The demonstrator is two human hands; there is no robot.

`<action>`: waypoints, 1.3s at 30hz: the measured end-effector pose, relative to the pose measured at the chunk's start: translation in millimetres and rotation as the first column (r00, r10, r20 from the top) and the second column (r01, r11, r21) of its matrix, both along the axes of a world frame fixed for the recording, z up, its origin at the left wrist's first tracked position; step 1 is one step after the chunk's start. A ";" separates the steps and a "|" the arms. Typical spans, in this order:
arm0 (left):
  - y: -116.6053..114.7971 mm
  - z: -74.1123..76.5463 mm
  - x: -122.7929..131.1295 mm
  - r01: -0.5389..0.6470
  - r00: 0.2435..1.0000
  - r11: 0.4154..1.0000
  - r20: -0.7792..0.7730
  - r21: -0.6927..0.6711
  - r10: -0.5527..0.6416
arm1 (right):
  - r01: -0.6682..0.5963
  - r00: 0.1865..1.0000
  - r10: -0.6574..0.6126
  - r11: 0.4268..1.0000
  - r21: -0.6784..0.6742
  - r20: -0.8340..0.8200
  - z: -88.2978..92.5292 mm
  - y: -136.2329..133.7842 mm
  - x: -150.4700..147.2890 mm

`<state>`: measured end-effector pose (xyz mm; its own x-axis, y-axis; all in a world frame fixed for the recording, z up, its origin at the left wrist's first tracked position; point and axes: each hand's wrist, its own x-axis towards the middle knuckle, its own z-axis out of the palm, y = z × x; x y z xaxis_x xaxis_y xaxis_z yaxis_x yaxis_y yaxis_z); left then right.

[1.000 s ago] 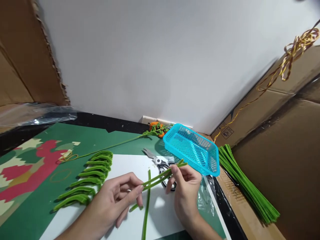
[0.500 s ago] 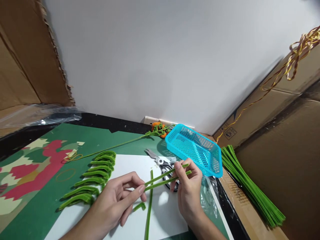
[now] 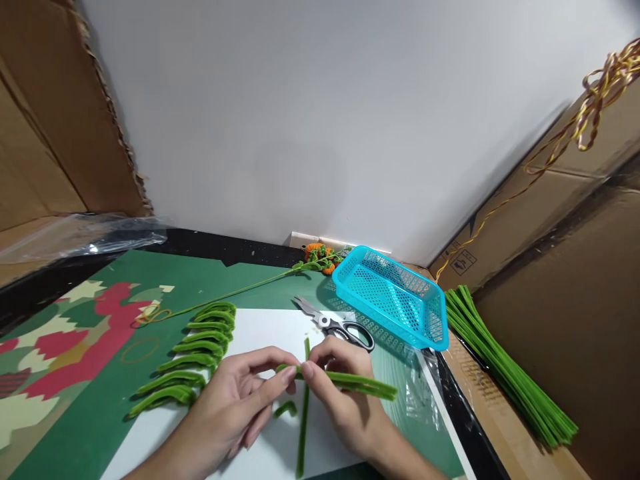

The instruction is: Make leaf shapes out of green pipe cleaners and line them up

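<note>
Both hands pinch one folded green pipe cleaner (image 3: 360, 384) over a white sheet (image 3: 260, 333). My left hand (image 3: 235, 407) grips its folded end between thumb and forefinger. My right hand (image 3: 340, 393) pinches it right beside the left fingertips, and the doubled strands stick out to the right. A straight green pipe cleaner (image 3: 303, 427) lies on the sheet under the hands, and a short bent green piece (image 3: 285, 408) lies beside it.
Several folded green leaf shapes (image 3: 195, 350) lie in a row at the sheet's left edge. Scissors (image 3: 335, 325) rest behind the hands. A turquoise basket (image 3: 393, 297) tilts at the right. A bundle of green pipe cleaners (image 3: 505, 370) lies on cardboard. A long stem with an orange flower (image 3: 317, 255) lies at the back.
My right hand slid left along the pipe cleaner until its fingertips met the left hand's. The strands dropped from slanting upward to nearly level, pointing right.
</note>
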<state>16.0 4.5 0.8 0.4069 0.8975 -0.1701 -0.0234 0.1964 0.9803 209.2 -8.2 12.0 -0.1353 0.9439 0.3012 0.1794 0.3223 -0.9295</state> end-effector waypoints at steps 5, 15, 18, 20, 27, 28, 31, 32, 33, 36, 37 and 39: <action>-5.1 12.9 -1.9 -0.100 0.980 0.968 0.142 -0.231 0.136 | 0.026 0.993 -0.028 0.999 0.026 0.117 -4.4 -5.2 -0.9; -16.2 15.3 -2.0 -0.032 0.978 0.898 0.170 -0.439 0.119 | -0.056 0.973 -0.012 0.957 0.285 0.229 -9.8 -13.0 -5.8; -20.2 15.0 -2.2 -0.094 0.973 0.900 0.152 -0.425 0.173 | -0.060 0.967 -0.024 0.946 0.320 0.254 -11.9 -13.3 -8.2; -21.8 15.6 -2.8 -0.077 0.969 0.900 0.181 -0.430 0.170 | -0.055 0.966 -0.038 0.938 0.342 0.258 -12.4 -13.3 -8.0; -20.8 18.1 -3.5 0.074 0.963 0.885 0.263 -0.460 0.056 | -0.129 0.968 0.032 0.915 0.383 0.248 -11.3 -13.9 -4.1; -20.4 17.4 -3.3 0.069 0.967 0.889 0.250 -0.453 0.052 | -0.135 0.967 0.038 0.914 0.383 0.251 -10.8 -13.9 -4.1; -19.3 15.5 -2.2 0.068 0.978 0.905 0.208 -0.420 0.024 | -0.118 0.962 0.012 0.919 0.375 0.273 -9.0 -13.8 -4.3; -19.0 15.4 -1.7 0.080 0.980 0.911 0.200 -0.405 0.003 | -0.110 0.960 -0.001 0.919 0.378 0.280 -8.7 -13.8 -4.3; -18.8 15.6 -1.3 0.095 0.981 0.916 0.195 -0.390 -0.019 | -0.100 0.958 -0.015 0.919 0.382 0.287 -8.8 -13.9 -4.1; -18.9 17.4 -0.7 0.105 0.981 0.927 0.190 -0.361 -0.037 | -0.091 0.951 -0.034 0.919 0.385 0.306 -10.9 -14.6 -2.8; -19.1 18.1 -0.8 0.086 0.982 0.928 0.189 -0.363 -0.018 | -0.092 0.951 -0.033 0.919 0.382 0.309 -11.8 -14.9 -2.2; -19.3 19.6 -1.6 0.032 0.981 0.926 0.188 -0.376 0.043 | -0.095 0.953 -0.020 0.928 0.360 0.302 -12.8 -15.2 -0.7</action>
<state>14.3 -14.8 20.4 0.4599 0.7847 -0.4157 -0.2031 0.5487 0.8110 208.6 -23.5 -0.8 -0.3052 0.7664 0.5652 0.4075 0.6416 -0.6499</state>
